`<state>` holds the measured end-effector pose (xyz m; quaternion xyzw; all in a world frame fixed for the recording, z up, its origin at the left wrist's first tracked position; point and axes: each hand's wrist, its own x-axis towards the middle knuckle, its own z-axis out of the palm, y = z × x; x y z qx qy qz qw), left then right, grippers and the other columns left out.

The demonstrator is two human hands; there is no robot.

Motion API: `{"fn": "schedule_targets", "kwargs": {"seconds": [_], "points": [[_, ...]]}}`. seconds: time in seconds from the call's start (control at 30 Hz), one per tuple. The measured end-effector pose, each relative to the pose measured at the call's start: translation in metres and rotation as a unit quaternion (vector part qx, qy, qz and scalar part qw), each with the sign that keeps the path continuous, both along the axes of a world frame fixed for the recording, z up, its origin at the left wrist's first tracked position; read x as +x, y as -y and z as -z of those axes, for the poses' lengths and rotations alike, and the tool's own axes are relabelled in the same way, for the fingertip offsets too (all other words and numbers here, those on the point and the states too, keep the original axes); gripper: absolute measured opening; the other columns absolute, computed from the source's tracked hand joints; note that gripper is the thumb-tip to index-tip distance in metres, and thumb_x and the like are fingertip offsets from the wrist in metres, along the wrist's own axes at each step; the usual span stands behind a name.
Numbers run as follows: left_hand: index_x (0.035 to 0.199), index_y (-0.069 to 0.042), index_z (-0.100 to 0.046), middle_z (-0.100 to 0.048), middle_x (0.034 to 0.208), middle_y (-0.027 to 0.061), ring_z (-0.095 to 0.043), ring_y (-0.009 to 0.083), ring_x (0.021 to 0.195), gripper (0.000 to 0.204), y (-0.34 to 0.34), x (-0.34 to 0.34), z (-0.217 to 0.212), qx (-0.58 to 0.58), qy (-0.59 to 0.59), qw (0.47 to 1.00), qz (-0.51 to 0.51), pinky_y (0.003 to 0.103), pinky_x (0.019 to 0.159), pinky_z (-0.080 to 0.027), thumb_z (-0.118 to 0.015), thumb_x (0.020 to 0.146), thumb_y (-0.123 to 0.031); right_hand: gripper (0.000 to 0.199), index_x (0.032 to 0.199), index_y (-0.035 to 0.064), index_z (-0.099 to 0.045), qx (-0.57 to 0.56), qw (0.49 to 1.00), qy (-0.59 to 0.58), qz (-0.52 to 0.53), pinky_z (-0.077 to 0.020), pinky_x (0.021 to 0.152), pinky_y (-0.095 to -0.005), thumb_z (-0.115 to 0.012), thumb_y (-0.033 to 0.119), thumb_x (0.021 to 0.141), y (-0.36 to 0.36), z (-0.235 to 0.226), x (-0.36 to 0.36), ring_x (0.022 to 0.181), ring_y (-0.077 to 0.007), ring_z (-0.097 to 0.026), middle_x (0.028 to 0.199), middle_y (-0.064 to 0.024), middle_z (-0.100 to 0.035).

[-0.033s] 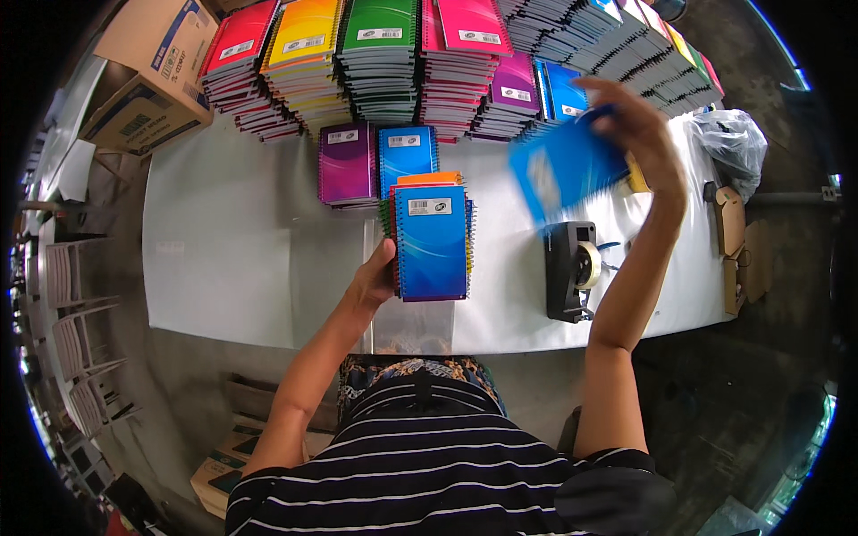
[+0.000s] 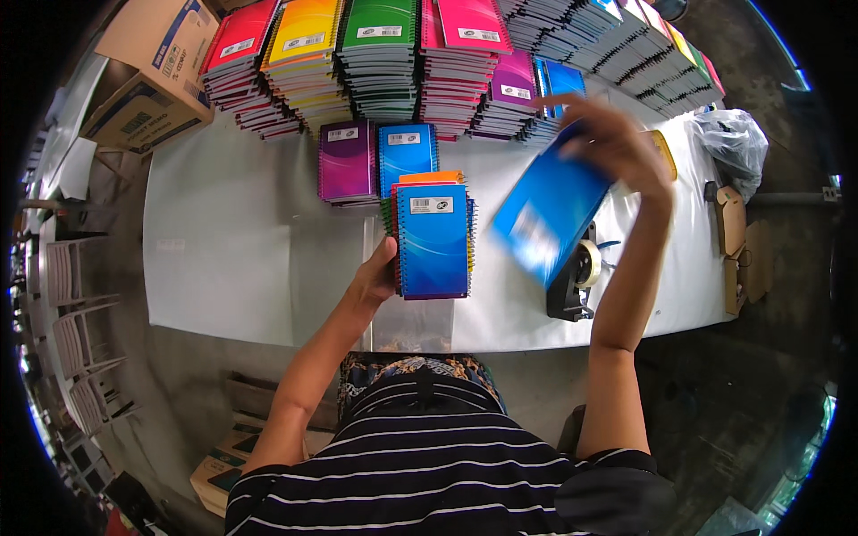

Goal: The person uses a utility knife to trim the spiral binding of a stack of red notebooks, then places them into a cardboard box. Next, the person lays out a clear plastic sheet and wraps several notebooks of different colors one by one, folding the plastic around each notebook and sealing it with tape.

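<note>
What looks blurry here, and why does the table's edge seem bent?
In the head view, the right hand and the blue notebook it holds are smeared, probably motion blur; the left hand and its notebook stack look sharper; in that view, the front edge of the white table bows because the fisheye lens bends straight lines.

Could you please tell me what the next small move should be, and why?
Probably bring the tilted blue notebook leftward over the notebook stack: the right grip holds it in the air to the stack's right, while the left grip holds the stack's left edge, leaving its top cover unobstructed.
</note>
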<state>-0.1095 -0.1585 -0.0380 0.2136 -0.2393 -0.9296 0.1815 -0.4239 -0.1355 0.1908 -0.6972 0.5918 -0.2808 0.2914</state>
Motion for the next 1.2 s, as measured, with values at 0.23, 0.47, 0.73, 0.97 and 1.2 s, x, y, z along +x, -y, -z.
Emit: {"fn": "schedule_targets", "kwargs": {"seconds": [0.23,0.47,0.73,0.97,1.2], "points": [[0.141,-0.001,-0.036,-0.054,0.13,0.0179,-0.055,0.0287,0.12,0.099,-0.023,0.012,-0.012,0.003,-0.067,0.997,0.042,0.045,0.097,-0.05,-0.07,0.073,-0.064,0.079,0.138,0.0033,-0.04,0.04,0.973,0.088,0.212,-0.043,0.101,-0.0422,-0.081,0.029,0.075,-0.061,0.129,0.089,0.12,-0.0299,-0.052,0.135,-0.0184,-0.048],[0.147,-0.003,-0.028,-0.053,0.13,0.0156,-0.051,0.0246,0.122,0.101,-0.017,0.055,-0.054,-0.309,0.125,0.943,0.02,0.035,0.105,-0.039,-0.085,0.065,-0.02,0.08,0.129,-0.0006,-0.046,0.167,0.803,0.501,0.277,-0.0502,0.093,-0.0339,-0.089,0.015,0.064,-0.112,0.181,0.196,0.111,-0.0219,-0.058,0.12,-0.015,-0.058],[0.153,-0.01,-0.01,-0.029,0.153,0.0166,-0.026,0.0267,0.142,0.11,-0.012,0.121,0.008,-0.466,0.145,0.87,-0.072,0.037,0.116,-0.017,-0.075,0.065,-0.001,0.098,0.137,0.0077,-0.033,-0.005,0.912,0.358,0.202,-0.044,0.099,-0.0345,-0.091,0.007,0.058,-0.098,0.252,0.27,0.118,-0.0205,-0.049,0.127,-0.0096,-0.048],[0.152,-0.011,-0.022,-0.037,0.15,0.0108,-0.036,0.0206,0.137,0.1,-0.021,0.133,0.031,-0.425,0.073,0.901,-0.057,0.034,0.113,-0.028,-0.073,0.067,0.005,0.106,0.14,0.0083,-0.02,0.008,0.918,0.347,0.193,-0.0406,0.103,-0.0394,-0.091,0.014,0.061,-0.109,0.264,0.279,0.121,-0.0243,-0.046,0.128,-0.0126,-0.044],[0.15,-0.013,-0.031,-0.047,0.141,0.0044,-0.05,0.0154,0.123,0.083,-0.02,0.142,0.022,-0.371,0.145,0.917,-0.003,0.028,0.103,-0.043,-0.065,0.079,0.014,0.096,0.137,0.0086,-0.022,0.039,0.917,0.335,0.215,-0.0454,0.096,-0.0401,-0.087,0.006,0.065,-0.108,0.256,0.277,0.114,-0.0256,-0.051,0.122,-0.0132,-0.048]]}}
